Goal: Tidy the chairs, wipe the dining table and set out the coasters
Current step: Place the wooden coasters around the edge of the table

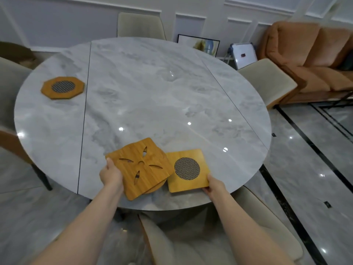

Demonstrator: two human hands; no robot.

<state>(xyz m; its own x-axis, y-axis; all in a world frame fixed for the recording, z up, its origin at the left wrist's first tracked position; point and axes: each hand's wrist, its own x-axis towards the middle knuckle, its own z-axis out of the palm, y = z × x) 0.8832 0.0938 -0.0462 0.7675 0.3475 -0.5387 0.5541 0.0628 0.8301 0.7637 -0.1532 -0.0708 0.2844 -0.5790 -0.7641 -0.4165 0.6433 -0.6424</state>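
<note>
A round grey marble dining table (143, 88) fills the view. An octagonal wooden coaster (62, 87) with a mesh centre lies flat at the table's left side. My left hand (111, 175) grips a small stack of wooden coasters (139, 167) above the near edge; the top one is square with leaf-shaped cutouts, and a rounded one shows beneath it. My right hand (214, 185) pinches the near corner of a square coaster (188, 170) with a round mesh centre, low over the table just right of the stack.
Beige chairs stand around the table: one at the far side (139, 23), one at the right (267, 81), one just below me (191, 240), one at the left edge (9, 81). An orange sofa (309, 58) and a small whiteboard (244, 54) are at the back right.
</note>
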